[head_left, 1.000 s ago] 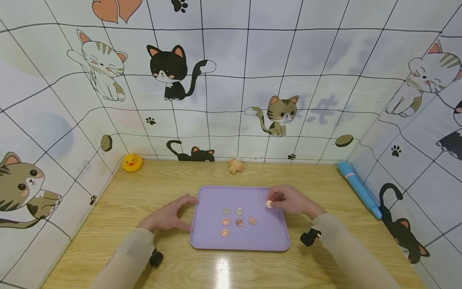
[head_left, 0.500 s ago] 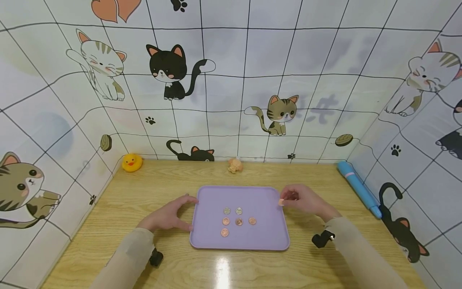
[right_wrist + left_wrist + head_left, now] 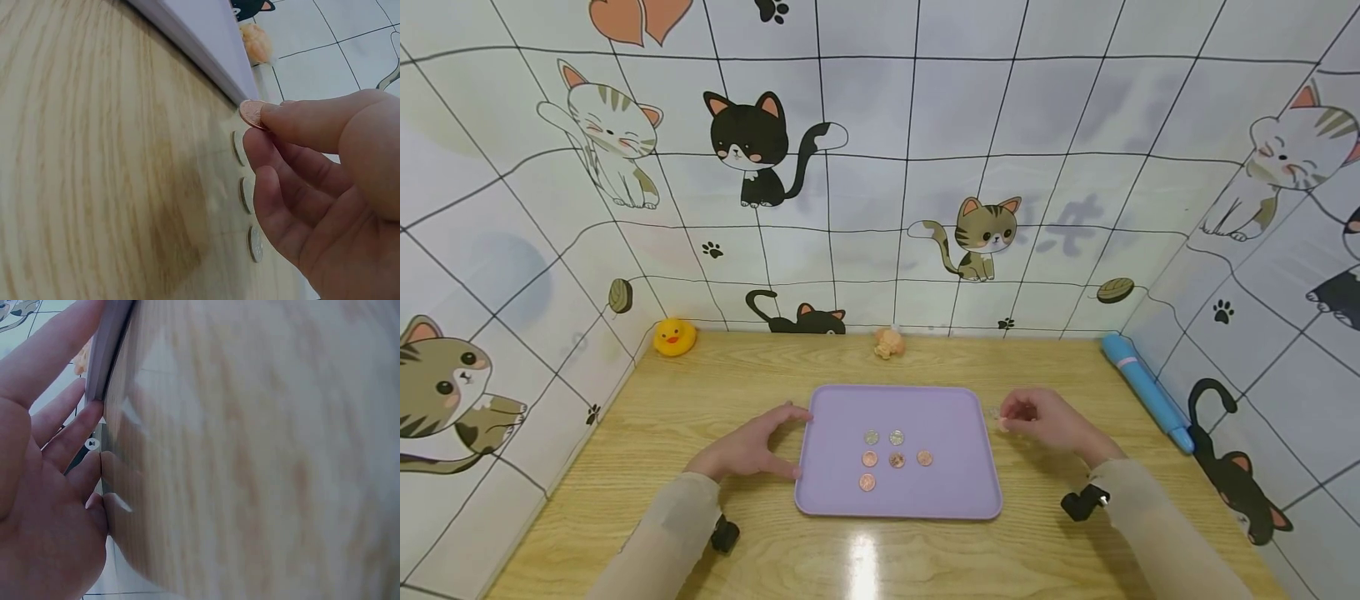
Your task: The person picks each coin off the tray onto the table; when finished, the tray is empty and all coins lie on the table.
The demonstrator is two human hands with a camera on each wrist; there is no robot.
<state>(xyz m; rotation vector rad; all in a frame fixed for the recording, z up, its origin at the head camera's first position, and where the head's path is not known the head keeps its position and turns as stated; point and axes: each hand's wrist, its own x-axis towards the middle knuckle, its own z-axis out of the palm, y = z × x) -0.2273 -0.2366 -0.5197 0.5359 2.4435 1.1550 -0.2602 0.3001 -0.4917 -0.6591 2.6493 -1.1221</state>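
1. Right hand [image 3: 1047,422]: from my remote feed, I see thumb and fingertips pinching one copper coin [image 3: 252,114] just outside the right edge of the lilac tray [image 3: 835,507], over the tabletop [image 3: 760,546]. Contact between coin and wood: cannot tell.

2. Left hand [image 3: 748,446]: grasping nothing; fingers extended and spread, touching the tray's left edge. I take this as steadying it.

3. On the tray: two silver-coloured coins [image 3: 871,437] form the row nearest the far edge. Toward the near edge lie four copper-coloured coins [image 3: 924,458], three in a row and one closer to the near left corner.

4. Off the tray: the right wrist view shows three silver-coloured coins [image 3: 246,195] on the tabletop, beside the tray's right edge. In the head view the hand hides most of them.

5. Elsewhere: rubber duck [image 3: 674,337] at the tabletop's far left corner, small peach-coloured figure [image 3: 889,343] at mid far edge, blue pen-shaped object [image 3: 1146,392] along the right edge.

6. Step in hand, my judgement: setting the copper coin down outside the tray, apart from the silver-coloured ones.

7. Next move, I judge: lower the coin flat, then release cleanly without nudging the neighbouring coins.
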